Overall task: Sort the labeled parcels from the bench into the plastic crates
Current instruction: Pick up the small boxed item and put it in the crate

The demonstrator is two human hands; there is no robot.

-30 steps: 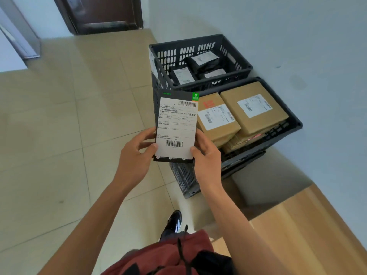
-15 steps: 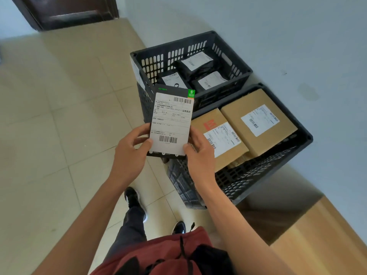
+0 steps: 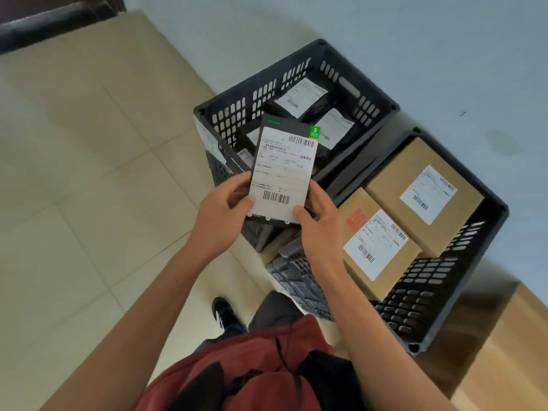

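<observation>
I hold a flat black parcel [image 3: 281, 170] with a white shipping label and a green S sticker upright in front of me. My left hand [image 3: 221, 219] grips its lower left edge and my right hand [image 3: 318, 222] grips its lower right corner. It hangs over the near rim of the far black crate [image 3: 367, 93], which holds several black bagged parcels [image 3: 308, 99]. The nearer black crate [image 3: 462, 280] to the right holds two brown cardboard boxes [image 3: 421, 191] with white labels.
Both crates stand on the tiled floor against a pale wall [image 3: 415, 40]. The wooden bench [image 3: 510, 351] shows at the lower right. A dark door [image 3: 44, 19] is at the top left. My shoe [image 3: 224, 314] is just left of the near crate.
I have stepped closer to the crates, so they look larger and the view is steeper. The parcel stays in both hands and now overlaps the far crate.
</observation>
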